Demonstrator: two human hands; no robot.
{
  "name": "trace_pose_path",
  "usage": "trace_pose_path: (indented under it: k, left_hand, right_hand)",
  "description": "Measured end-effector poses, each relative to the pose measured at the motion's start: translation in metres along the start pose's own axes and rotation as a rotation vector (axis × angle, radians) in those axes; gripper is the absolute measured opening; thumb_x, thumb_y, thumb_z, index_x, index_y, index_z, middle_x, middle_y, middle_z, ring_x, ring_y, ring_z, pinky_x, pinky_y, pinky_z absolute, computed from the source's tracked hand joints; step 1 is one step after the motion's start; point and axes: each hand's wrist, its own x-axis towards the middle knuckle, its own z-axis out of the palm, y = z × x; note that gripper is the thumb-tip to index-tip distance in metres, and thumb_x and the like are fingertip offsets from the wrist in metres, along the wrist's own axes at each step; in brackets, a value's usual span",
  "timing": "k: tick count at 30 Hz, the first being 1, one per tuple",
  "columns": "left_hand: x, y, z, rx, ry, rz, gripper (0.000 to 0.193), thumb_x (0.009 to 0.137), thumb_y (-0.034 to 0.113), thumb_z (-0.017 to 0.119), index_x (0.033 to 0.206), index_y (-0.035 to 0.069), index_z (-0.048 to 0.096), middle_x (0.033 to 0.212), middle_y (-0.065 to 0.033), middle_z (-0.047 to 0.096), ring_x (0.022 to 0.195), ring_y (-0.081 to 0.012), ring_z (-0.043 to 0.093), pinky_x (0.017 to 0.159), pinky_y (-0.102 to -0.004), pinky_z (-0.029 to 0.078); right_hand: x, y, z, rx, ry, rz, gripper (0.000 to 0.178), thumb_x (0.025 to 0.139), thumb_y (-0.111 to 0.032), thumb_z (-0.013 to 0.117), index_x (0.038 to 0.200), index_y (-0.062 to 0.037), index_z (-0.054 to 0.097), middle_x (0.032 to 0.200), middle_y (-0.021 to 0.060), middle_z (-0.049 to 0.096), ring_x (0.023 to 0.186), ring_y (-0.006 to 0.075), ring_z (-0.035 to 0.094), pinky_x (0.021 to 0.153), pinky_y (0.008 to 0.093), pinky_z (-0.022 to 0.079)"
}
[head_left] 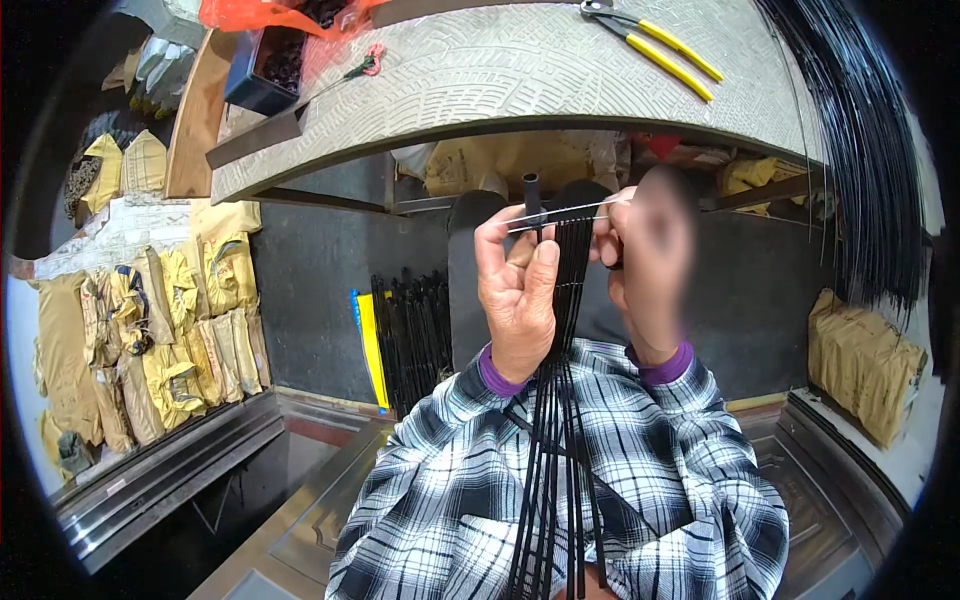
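Observation:
Between my hands, over my lap, hangs a row of thin black metal ribs (573,250), like umbrella ribs, with long ends trailing down over my plaid shirt. A thin pale wire (562,214) runs across their top ends. My left hand (517,300) is closed, its thumb and fingers on the wire and the ribs' left side. Beside its fingertips a short black tube (532,190) stands upright. My right hand (650,270) is partly blurred; its fingers are closed around the wire near the ribs' right side.
Ahead is a grey patterned worktop (480,85) bearing yellow-handled cutters (655,50), small red-handled scissors (368,64) and a blue box (247,85) of dark parts. Black rods (860,160) hang at right. More ribs (412,330) stand at left, near paper-wrapped packages (180,320).

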Motion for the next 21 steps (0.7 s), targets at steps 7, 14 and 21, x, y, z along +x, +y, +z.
trace_pose_path:
  k: [7,14,21]
  left_hand:
    - [-0.001,0.002,0.000,-0.011,0.012,0.006,0.034,0.089,0.000,0.045,0.120,0.003,0.031,0.102,-0.0117,0.055,0.091,-0.0108,0.055,0.080,-0.0208,0.043]
    - [-0.001,0.002,0.000,-0.018,0.075,-0.025,0.035,0.088,0.000,0.047,0.120,0.003,0.033,0.103,-0.0090,0.052,0.097,-0.0112,0.051,0.085,-0.0222,0.041]
    - [0.009,0.019,-0.014,-0.024,-0.010,-0.037,0.032,0.083,-0.001,0.055,0.112,0.003,0.042,0.099,-0.0055,0.053,0.091,-0.0109,0.051,0.083,-0.0246,0.041]
  right_hand:
    - [0.000,0.004,0.001,0.000,-0.022,-0.013,0.013,0.087,-0.009,0.054,0.096,-0.0004,0.052,0.076,0.0102,0.058,0.049,0.0071,0.045,0.046,0.0201,0.042]
    - [0.000,0.009,0.000,-0.161,-0.082,-0.024,0.044,0.071,-0.014,0.069,0.108,0.0018,0.052,0.093,0.0078,0.055,0.070,0.0072,0.049,0.058,0.0198,0.042]
    - [0.003,0.009,0.000,-0.258,-0.299,0.136,0.009,0.071,-0.002,0.067,0.079,0.0023,0.064,0.080,0.0046,0.058,0.078,0.0124,0.053,0.070,0.0245,0.042]
